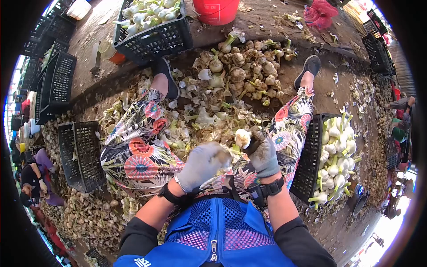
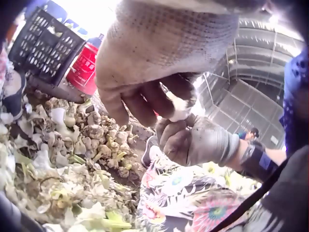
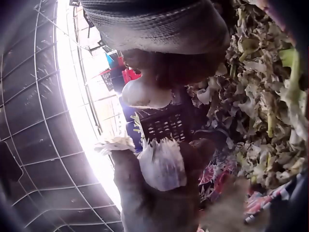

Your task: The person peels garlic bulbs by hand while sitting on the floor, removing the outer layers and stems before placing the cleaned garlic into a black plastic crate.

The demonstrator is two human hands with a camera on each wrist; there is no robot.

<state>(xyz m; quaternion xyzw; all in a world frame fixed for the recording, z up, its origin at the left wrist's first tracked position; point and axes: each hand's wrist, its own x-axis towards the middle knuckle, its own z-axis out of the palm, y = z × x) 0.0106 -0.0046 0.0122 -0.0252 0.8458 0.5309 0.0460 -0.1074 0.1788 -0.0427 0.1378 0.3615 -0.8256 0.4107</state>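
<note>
1. Basically, R hand [image 1: 264,155], gloved, has its fingers curled round a white garlic bulb [image 1: 243,139], up btwn the thighs, over the patterned trousers [image 1: 140,164].
2. L hand [image 1: 204,164], also gloved & a bit blurred in the head view, is just beside it; fingers bent, w/ a torn bit of white garlic skin [image 3: 163,165] pinched btwn them, seen from the R wrist.
3. Bulb & skin are apart in the R wrist view, bulb above, skin below.
4. On the floor btwn the shoes: heap of brownish bulbs [image 1: 262,73], some w/ stems on. Nearer the person, loose peelings [image 1: 202,118] lie all over.
5. R side, by the thigh: blk crate [image 1: 308,160] full of white bulbs, green stems attached.
6. Beyond the L foot: 2nd blk crate [image 1: 153,46], also w/ pale bulbs; red bucket [image 1: 215,12] near it, pink mesh bag [image 1: 320,14] further R.
7. L side, near the knee: 3rd blk crate [image 1: 80,158], tilted in view.
8. Far L, bkgd: another person in purple [image 1: 42,160] & blk.
</note>
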